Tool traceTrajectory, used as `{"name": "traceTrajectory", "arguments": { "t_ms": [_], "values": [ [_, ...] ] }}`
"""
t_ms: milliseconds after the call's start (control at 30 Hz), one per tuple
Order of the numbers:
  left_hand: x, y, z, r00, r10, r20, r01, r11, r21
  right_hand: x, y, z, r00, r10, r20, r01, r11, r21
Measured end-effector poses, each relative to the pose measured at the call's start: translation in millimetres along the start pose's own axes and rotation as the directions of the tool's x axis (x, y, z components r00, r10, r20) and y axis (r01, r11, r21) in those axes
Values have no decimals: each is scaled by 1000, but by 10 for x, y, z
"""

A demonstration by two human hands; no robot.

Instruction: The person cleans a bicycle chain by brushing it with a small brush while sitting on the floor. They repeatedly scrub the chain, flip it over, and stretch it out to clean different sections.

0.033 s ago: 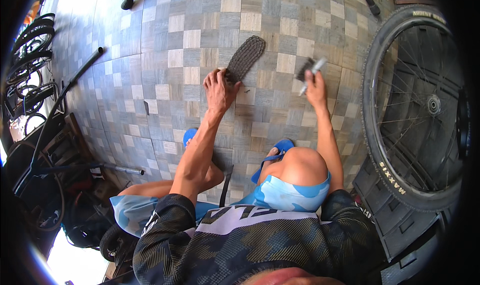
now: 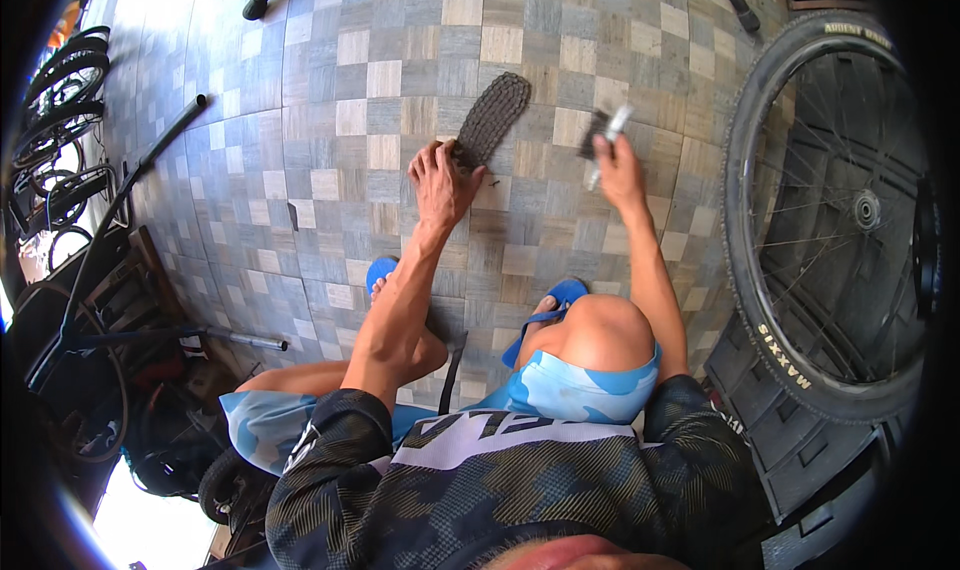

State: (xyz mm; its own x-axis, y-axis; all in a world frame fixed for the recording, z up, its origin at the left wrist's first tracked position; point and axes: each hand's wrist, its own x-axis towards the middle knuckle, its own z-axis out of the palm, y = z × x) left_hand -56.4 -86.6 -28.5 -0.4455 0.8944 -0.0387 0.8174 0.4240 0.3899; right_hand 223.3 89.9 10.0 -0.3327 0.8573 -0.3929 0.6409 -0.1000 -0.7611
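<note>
On the tiled floor lies a dark, elongated bundle of links that looks like a bicycle chain laid in tight rows. My left hand curls over its near end, fingers bent and thumb along the side, pressing it down; that end is hidden under the hand. To the right, my right hand is closed around the pale handle of a brush with dark bristles. The brush is blurred by motion and apart from the chain. Small dark bits lie beside my left thumb.
A bicycle wheel with a knobby tyre leans against dark crates on my right. To the left stand a black metal stand and several tyres. Stand legs reach in at the far edge. My sandalled feet are close by.
My right hand has moved a little to the left with the brush, toward the chain. My left hand and the chain have shifted only very slightly.
</note>
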Motion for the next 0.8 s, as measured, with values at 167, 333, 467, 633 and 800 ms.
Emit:
{"name": "traceTrajectory", "arguments": {
  "t_ms": [167,333,467,633,800],
  "values": [
    [-16,304,-14,991,-95,-94,87,993,-85,330,-893,745,930,-87,357,224,904,-364],
    [89,209,122,994,-78,-74,73,994,-76,572,-907,1201,761,-555,336,644,583,-495],
    [131,201,41,995,-69,-75,62,994,-94,1032,-973,877,733,-524,433,676,499,-542],
    [105,141,66,995,-2,-100,-4,998,-58,1248,-1118,697,887,-367,279,459,645,-612],
    [185,192,40,997,11,-75,-19,994,-109,1072,-902,969,657,-655,374,683,305,-664]
  ]
}}
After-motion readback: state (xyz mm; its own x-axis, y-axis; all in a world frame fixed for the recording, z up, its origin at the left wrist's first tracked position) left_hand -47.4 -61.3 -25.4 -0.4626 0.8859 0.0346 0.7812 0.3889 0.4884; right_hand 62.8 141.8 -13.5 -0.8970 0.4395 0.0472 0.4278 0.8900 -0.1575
